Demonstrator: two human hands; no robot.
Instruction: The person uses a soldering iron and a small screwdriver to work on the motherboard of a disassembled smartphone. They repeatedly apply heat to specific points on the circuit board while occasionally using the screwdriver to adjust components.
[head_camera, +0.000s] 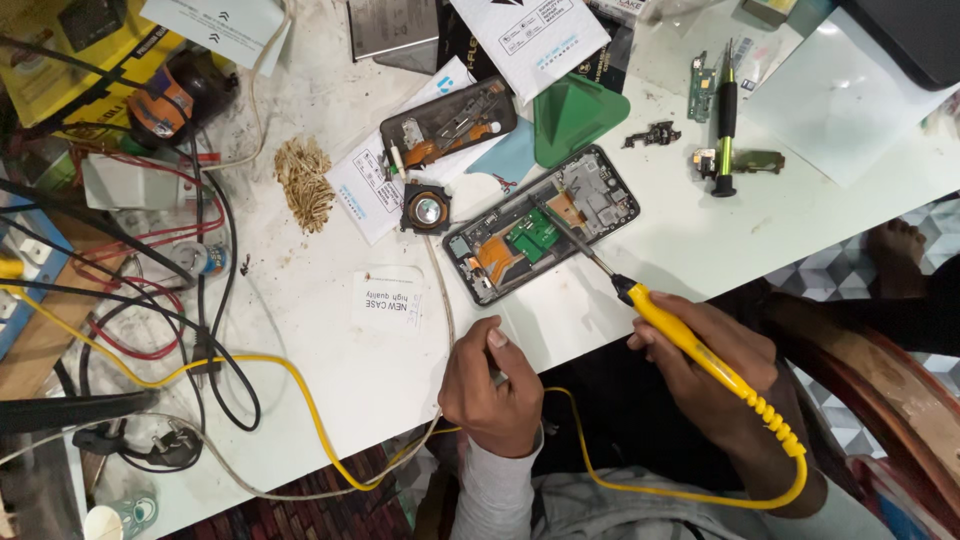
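A: Right hand (705, 365) is closing around the yellow soldering iron (690, 345), fingers wrapping the handle. Its metal tip is reaching up into the opened phone (540, 225) and seems to be touching the board near the green part, though contact is too small to confirm.

B: Left hand?

A: Left hand (490, 385) is curling shut just below the phone, at the table's near edge. Something thin is pinching between thumb and fingers; I cannot tell what. A pale wire (440, 300) is running from that hand up toward the phone.

B: Placing the phone?

A: It is lying face-down, back removed, tilted on the white table (330, 370), near the middle. Everything else I'm placing from it.

B: Going outward, then.

A: Just left of the phone, a small round black part (427, 210) is sitting. Above-left of it, a second opened phone frame (448, 122) is resting on white papers. Directly above it, a green triangular pry tool (575, 118). To its right, well apart, a black-and-green screwdriver (726, 110) is lying among small loose boards. Far left of it, a heap of tan shavings (304, 182), then a tangle of red and black cables (150, 290). The iron's yellow cord (300, 400) is looping below the phone, across the table edge.
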